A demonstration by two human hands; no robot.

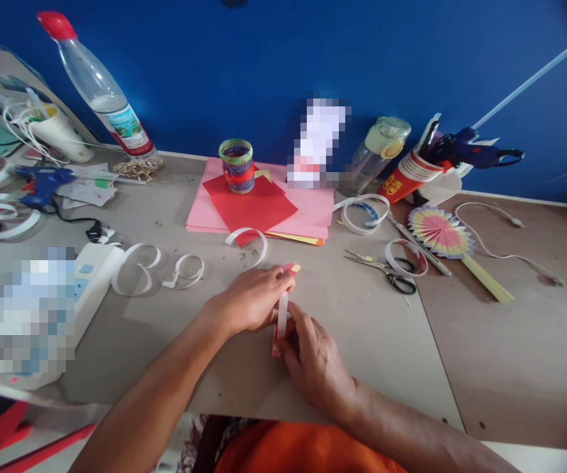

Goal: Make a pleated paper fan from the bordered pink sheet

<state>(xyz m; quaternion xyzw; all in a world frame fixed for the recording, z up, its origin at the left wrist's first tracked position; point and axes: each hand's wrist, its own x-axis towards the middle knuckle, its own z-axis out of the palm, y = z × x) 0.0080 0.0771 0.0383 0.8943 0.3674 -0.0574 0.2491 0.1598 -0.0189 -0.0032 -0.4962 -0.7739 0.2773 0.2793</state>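
Note:
Both my hands meet near the front middle of the grey table (362, 328). My left hand (253, 299) pinches the far end of a narrow folded paper strip (282, 315), white with pink and yellow showing at its tip. My right hand (315, 358) is closed on the strip's near end, with the fingers curled around it. The strip runs almost straight away from me between the two hands, just above the tabletop.
Pink and red paper sheets (258, 207) lie behind the hands with a yarn-wrapped cup (236, 165) on them. Curled white paper strips (138, 269) lie left. Scissors (386, 272), a folded paper fan (441, 231), a glue gun (41, 182) and a plastic bottle (98, 89) stand around.

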